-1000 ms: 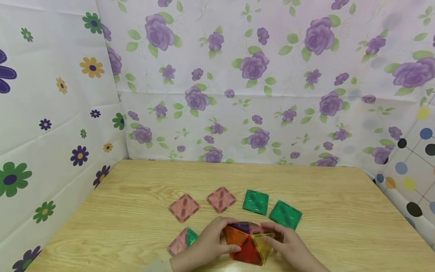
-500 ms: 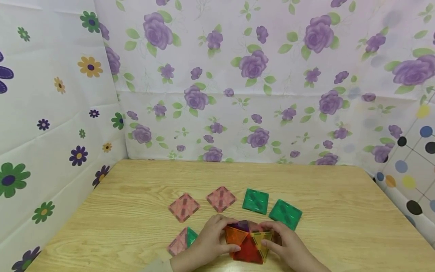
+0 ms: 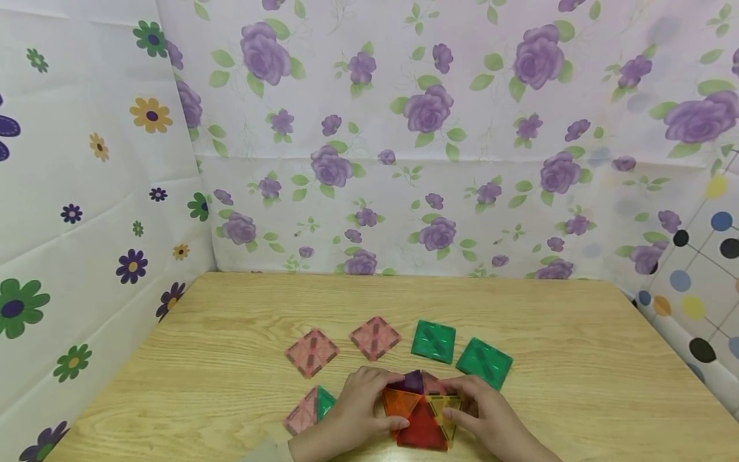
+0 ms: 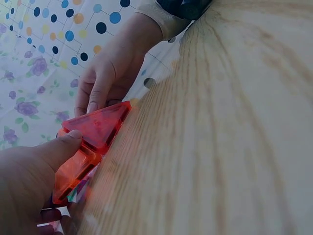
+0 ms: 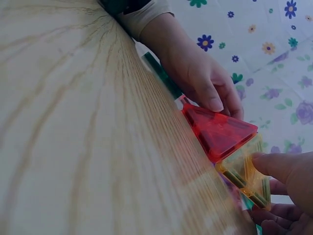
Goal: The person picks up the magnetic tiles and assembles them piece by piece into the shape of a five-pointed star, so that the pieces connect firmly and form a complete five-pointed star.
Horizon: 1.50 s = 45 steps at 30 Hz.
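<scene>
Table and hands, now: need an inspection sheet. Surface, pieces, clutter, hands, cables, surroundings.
Surface: wood-grain table.
Pieces: tile shape of red, orange, yellow, purple and pink between the hands; two pink tiles and two green tiles lying flat beyond; pink-and-green piece partly hidden by the left arm.
Clutter: nothing seen.
Left hand: grips the shape's orange side.
Right hand: grips its yellow side.
Cables: nothing seen.
Surroundings: floral cloth behind, flower-print cloth left, dotted cloth right.
</scene>
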Each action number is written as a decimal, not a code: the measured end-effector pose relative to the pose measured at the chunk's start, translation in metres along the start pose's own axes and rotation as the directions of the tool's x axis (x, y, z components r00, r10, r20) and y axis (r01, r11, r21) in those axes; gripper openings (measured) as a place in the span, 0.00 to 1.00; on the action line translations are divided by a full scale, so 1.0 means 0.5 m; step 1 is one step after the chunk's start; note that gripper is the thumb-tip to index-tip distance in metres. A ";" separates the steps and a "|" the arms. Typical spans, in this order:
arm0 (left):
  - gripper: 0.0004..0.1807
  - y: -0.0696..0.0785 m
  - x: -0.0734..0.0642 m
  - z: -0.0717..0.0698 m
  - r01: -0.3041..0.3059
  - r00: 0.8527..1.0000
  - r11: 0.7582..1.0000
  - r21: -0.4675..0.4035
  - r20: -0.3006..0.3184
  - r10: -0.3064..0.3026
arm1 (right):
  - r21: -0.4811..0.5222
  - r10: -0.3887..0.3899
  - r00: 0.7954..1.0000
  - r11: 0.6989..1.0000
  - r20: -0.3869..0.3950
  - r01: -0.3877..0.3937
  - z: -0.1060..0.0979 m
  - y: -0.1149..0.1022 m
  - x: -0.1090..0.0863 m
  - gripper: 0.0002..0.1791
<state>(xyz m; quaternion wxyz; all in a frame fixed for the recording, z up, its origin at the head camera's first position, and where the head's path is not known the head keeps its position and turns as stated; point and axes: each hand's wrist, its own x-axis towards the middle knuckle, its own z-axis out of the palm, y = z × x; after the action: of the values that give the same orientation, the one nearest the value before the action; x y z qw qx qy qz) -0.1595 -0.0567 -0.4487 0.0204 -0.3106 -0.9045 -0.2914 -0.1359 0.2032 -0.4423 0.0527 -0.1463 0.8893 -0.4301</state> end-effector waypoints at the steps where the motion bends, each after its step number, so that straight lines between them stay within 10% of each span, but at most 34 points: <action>1: 0.32 0.000 0.000 0.001 -0.009 1.000 1.000 0.000 0.001 0.009 | -0.005 -0.006 1.000 1.000 0.000 0.006 0.000 0.000 0.000 0.24; 17: 0.49 -0.002 -0.006 -0.003 -0.110 0.981 0.993 0.031 0.164 0.103 | -0.105 -0.043 0.999 0.994 0.015 0.044 0.002 -0.003 -0.004 0.27; 45: 0.47 0.001 0.002 -0.003 -0.033 0.995 0.994 0.100 0.098 0.023 | -0.246 -0.091 0.993 0.967 -0.080 0.069 0.022 0.000 -0.005 0.33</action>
<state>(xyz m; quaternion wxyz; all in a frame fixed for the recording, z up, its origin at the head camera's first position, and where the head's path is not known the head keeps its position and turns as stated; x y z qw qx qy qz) -0.1604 -0.0566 -0.4467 -0.0036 -0.3356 -0.9137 -0.2293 -0.1310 0.1957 -0.4491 -0.0234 -0.1676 0.9301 -0.3260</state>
